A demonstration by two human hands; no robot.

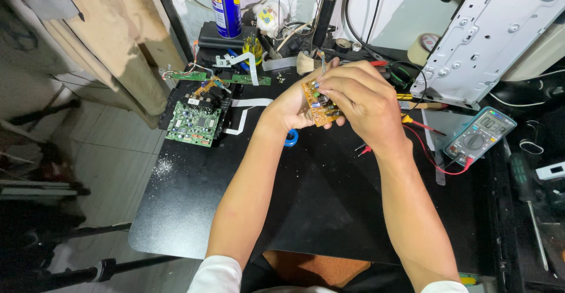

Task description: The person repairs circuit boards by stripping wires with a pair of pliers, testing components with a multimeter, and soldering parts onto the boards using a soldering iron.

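Holding a small orange circuit board (321,106) up over the black table (318,199), both hands were closed on it. Left hand (291,107) cupped the board from below and behind, fingers wrapped round its edge; right hand (359,95) was clamped over the top w/ fingertips pinching at parts near the upper edge. Board sat tilted, off the table, between the two hands, roughly centre of the view. Couldn't tell exactly which part the right fingertips were on, they hid it.

Risks, as I judged them: bare fingers pressing on small parts could bend or snap a leg, esp. if the right hand twisted. Board hung over hard tabletop, so a slip would drop it. A blue tape roll (292,138) lay just under the left wrist, and red probe leads (424,146) ran from the meter (479,135) across the table close to the right forearm; a quick elbow move could snag the lead and drag the meter. A green circuit board (194,123) w/ white ribbon cable (244,113) sat left near the table edge, well apart from the hands, but a sweep of the left arm could knock it off. Spray can (225,4) stood upright at the back, easy to tip if reached past.
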